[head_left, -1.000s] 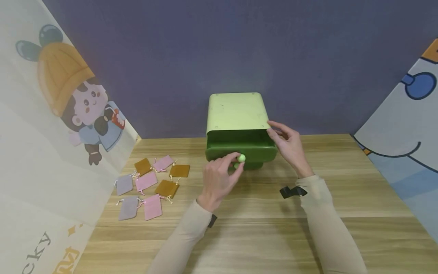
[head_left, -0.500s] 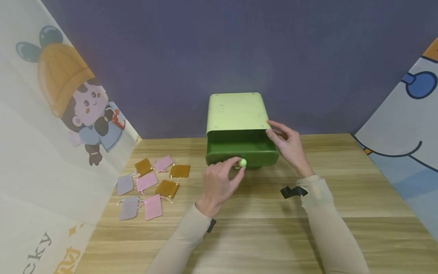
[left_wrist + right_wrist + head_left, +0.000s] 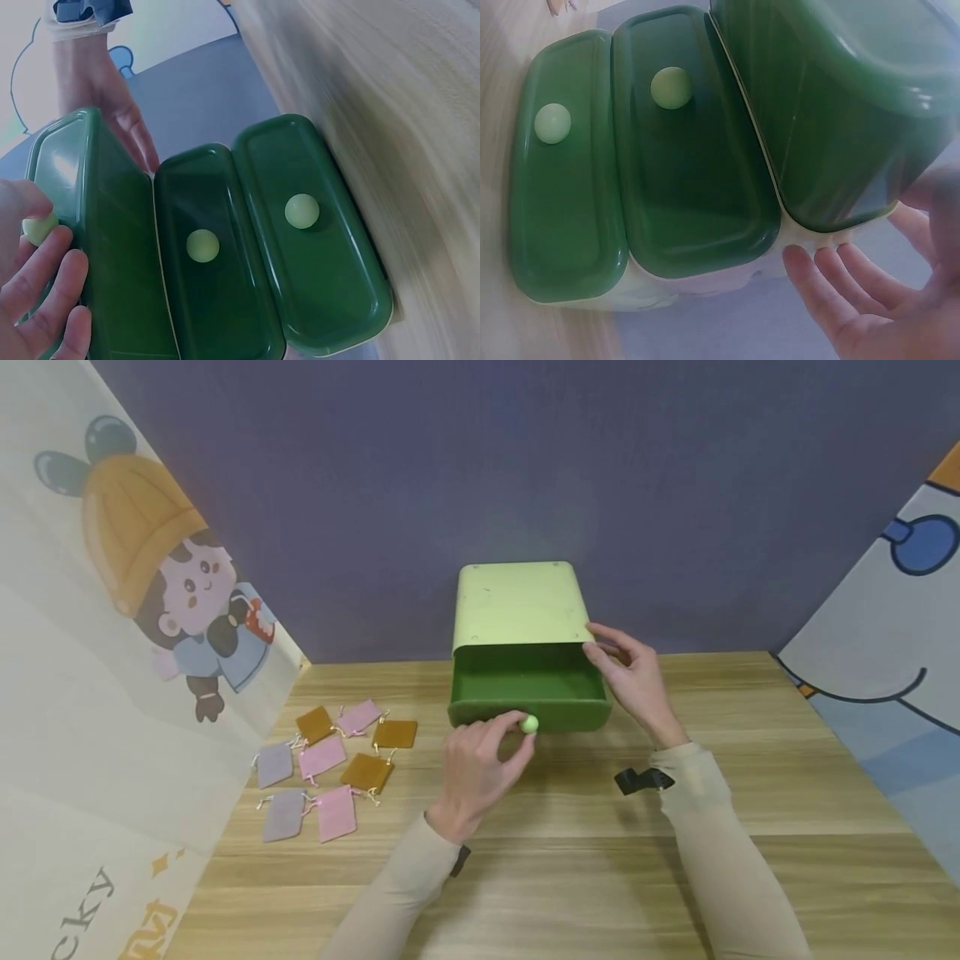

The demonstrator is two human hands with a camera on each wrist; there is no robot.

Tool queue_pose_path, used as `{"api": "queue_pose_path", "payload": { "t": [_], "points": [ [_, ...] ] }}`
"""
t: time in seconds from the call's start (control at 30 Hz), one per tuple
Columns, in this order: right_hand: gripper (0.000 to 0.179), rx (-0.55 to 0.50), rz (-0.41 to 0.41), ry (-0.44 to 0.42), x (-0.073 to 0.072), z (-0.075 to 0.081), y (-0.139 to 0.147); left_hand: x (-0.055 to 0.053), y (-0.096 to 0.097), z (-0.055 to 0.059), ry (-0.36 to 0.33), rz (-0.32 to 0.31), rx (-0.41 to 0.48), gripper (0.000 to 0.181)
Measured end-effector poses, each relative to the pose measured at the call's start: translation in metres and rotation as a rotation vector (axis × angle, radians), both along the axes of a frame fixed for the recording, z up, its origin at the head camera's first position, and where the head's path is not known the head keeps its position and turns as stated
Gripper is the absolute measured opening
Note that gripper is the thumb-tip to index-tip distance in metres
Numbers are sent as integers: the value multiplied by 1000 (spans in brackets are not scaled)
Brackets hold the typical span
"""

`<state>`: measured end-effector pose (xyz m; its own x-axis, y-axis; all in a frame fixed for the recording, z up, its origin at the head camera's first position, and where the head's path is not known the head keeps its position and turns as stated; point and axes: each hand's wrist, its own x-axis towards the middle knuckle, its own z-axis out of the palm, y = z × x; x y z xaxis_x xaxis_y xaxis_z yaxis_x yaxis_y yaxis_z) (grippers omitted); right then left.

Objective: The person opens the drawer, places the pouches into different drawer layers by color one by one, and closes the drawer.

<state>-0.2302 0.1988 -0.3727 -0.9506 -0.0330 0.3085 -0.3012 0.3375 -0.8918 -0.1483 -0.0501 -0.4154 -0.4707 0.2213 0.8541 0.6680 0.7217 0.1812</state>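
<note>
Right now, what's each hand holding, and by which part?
Left hand holds the top drawer by its round knob. Right hand touches the side of the cabinet; no clear grip.

Head view: lower drawers (image 3: 225, 300) hidden, sleeves (image 3: 738, 877) cropped

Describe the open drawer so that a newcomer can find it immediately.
On the wooden table stands a cabinet with a pale green top. The open drawer is its highest, dark green, with its round knob pinched by the left hand. It alone is pulled out; the middle drawer and bottom drawer are shut.
</note>
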Motion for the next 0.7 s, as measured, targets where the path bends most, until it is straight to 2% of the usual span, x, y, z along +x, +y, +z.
{"api": "queue_pose_path", "payload": {
  "t": [0.37,0.7],
  "points": [
    [49,-4,-8,-6,3,0,-4,2,0,-7,14,9,-6,21],
    [47,3,-14,36,1,-3,-5,4,0,-10,17,21,-22,23]
  ]
}}
